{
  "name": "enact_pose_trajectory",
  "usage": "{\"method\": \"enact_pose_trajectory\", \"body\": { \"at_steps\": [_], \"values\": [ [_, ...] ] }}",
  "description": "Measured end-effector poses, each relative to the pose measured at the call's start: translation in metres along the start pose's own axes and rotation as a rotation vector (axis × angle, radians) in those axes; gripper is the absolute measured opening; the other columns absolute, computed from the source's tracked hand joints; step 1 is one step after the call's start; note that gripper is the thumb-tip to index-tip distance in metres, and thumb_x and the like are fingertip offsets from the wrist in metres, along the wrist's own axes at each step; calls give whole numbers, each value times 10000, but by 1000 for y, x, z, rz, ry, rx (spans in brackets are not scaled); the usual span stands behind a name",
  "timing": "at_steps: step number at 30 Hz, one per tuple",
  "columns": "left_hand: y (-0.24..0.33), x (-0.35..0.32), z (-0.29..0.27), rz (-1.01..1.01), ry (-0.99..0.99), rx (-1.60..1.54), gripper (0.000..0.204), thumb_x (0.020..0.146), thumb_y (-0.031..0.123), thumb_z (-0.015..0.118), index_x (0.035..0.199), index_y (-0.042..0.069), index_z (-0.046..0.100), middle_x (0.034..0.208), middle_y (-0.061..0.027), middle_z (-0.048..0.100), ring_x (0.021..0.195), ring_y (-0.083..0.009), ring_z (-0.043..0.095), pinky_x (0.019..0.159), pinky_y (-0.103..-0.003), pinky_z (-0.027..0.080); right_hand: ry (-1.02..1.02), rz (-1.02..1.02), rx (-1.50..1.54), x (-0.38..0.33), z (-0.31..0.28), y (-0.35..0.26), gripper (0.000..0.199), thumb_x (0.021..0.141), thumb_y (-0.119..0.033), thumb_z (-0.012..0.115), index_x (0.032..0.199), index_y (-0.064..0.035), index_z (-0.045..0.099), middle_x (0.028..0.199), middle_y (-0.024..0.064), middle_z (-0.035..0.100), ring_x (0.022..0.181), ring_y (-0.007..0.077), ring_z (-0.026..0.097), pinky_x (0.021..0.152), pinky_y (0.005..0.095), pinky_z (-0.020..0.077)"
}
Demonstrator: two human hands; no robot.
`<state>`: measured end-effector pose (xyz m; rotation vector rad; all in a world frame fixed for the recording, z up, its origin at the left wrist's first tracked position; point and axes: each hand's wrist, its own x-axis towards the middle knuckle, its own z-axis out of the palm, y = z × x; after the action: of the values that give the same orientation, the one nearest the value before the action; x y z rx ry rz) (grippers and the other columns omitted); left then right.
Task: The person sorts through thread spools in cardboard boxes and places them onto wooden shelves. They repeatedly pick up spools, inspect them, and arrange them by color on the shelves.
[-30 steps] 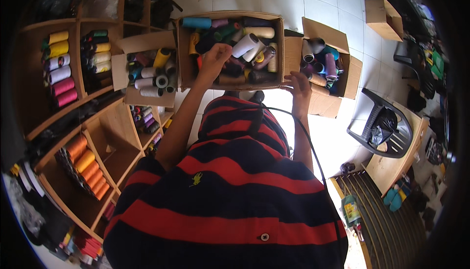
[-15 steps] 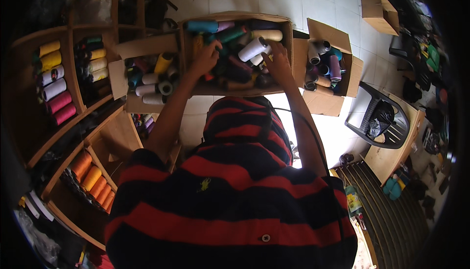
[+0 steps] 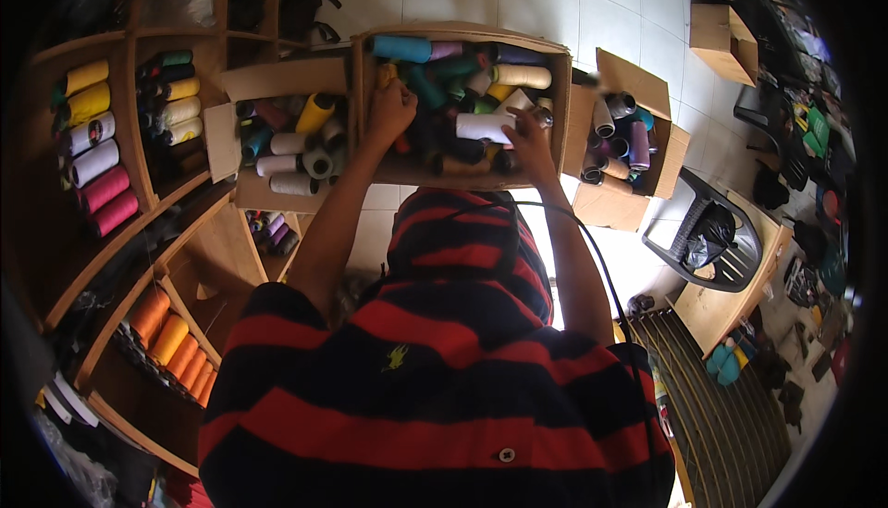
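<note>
An open cardboard box [image 3: 462, 30] full of thread cones stands in front of me. My left hand [image 3: 392, 112] reaches into its left side with curled fingers, against a yellow thread cone [image 3: 387, 74]; what lies under the fingers is hidden. Inside the right side, my right hand [image 3: 530, 142] has thumb and forefinger around the end of a white thread cone [image 3: 483, 127], which lies on its side. Close by are a cream cone [image 3: 522, 76], a blue cone [image 3: 401, 48] and several dark and green cones.
Boxes of cones flank this one: a left box [image 3: 282, 80] and a right box [image 3: 634, 80]. Wooden shelves [image 3: 129, 110] with coloured cones line my left. To the right are a dark plastic chair [image 3: 708, 235] and a small carton [image 3: 720, 43]. A black cable [image 3: 592, 230] crosses my right arm.
The white cone has gone from tilted to nearly level, nearer to me, with my right hand shifting slightly the same way. My left hand remains at the box's left side.
</note>
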<state>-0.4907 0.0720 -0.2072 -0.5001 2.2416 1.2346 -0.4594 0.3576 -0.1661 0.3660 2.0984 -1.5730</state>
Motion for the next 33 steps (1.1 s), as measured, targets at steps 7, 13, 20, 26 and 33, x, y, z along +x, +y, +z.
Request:
{"method": "enact_pose_trajectory", "body": {
  "at_steps": [7,13,20,26,33],
  "values": [
    [44,23,36,758,211,269,457,749,170,710,1172,65,572,1160,-135,544,1091,-348,530,916,-440,470,255,-475,-817,3,-4,-13,306,825,-114,646,1129,-82,626,1217,159,579,1081,346,558,868,419,482],
    [54,31,48,694,89,597,491,697,156,722,1170,120,598,1119,-120,509,1044,-338,509,841,-458,445,323,-511,-1091,70,-15,-40,526,761,-86,664,1265,-88,514,1262,121,534,1176,312,497,890,487,457],
    [40,-6,19,778,-26,526,390,662,26,618,1023,156,688,1009,-45,648,1026,-221,522,778,-444,394,98,-154,-1218,100,-15,-49,902,635,-353,832,1390,-147,385,1374,119,440,1277,365,417,910,626,408],
    [59,18,13,496,-214,298,269,777,41,568,1009,101,691,955,-103,702,1038,-290,573,876,-435,437,-63,-133,-1103,103,-30,-57,903,680,-504,780,1435,-240,360,1395,159,393,1266,400,410,925,638,401],
    [61,84,63,629,-236,370,701,810,226,661,1434,84,375,1409,-244,399,1216,-399,498,1018,-408,425,4,-191,-1163,98,-16,-41,773,770,-595,639,1430,-289,377,1396,124,406,1265,456,390,922,696,368]
  ]
}}
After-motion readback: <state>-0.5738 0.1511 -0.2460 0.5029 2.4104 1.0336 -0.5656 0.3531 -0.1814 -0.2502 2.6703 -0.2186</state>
